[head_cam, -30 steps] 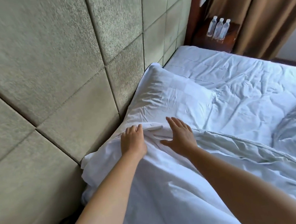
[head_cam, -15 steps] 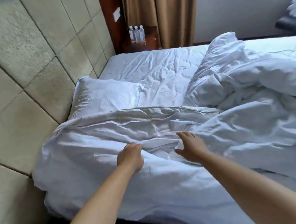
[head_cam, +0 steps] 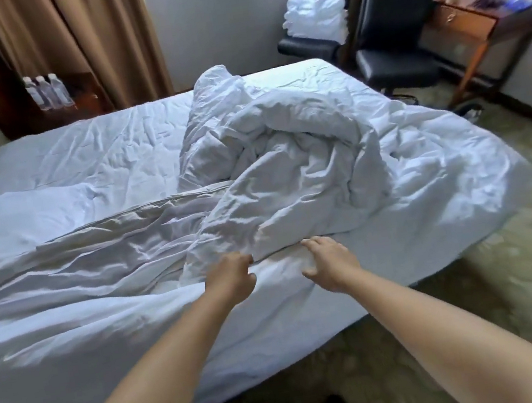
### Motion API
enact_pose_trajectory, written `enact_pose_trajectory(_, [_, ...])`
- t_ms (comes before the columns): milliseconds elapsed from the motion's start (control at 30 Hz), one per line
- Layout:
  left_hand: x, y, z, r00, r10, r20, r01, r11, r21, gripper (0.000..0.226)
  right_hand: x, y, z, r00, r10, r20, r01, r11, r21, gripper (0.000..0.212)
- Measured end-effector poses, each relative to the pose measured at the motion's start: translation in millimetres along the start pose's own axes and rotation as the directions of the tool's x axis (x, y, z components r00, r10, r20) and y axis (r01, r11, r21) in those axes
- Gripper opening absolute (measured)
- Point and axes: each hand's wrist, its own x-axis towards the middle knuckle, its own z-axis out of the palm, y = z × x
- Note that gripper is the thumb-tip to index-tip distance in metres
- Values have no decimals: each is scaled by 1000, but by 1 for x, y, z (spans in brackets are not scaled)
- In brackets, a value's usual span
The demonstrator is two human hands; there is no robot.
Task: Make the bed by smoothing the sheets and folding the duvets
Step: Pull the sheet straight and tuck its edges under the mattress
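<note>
Both hands have slid along the duvet (head_cam: 287,170); left hand (head_cam: 231,279) grips it.

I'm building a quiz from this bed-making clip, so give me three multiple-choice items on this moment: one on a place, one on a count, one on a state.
1. Where does the heap of white towels lie?
A. on a black chair by the wall
B. on the pillow
C. on the floor

2. How many water bottles stand on the wooden stand by the curtain?
A. one
B. three
C. five

3. How does the duvet lie?
A. folded flat
B. crumpled in a heap
C. rolled up on the floor

Answers: 1 A, the towels sit on the seat of the farther black chair. 2 B, three bottles stand side by side. 3 B, the duvet is bunched up mid-bed, while the left hand pinches its edge and the right hand rests beside it.
</note>
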Motion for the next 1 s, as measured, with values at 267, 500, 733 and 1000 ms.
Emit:
enact_pose_trajectory(267, [46, 144, 31, 967, 222, 122, -230, 971, 58, 48, -35, 141, -28, 992, 123, -27, -122, 992, 22, 69])
enact_pose_trajectory(500, [110, 319, 78, 935, 294, 200, -311, 949, 57, 53, -29, 307, -67, 988, 156, -6, -156, 987, 36, 70])
enact_pose_trajectory(733, [169, 450, 89, 949, 254, 188, -264, 964, 27, 50, 3, 453, -139, 984, 179, 9, -180, 982, 53, 68])
enact_pose_trajectory(1000, [308, 551, 110, 961, 209, 183, -218, 976, 28, 54, 101, 581, -182, 988, 153, 18, -153, 988, -2, 70])
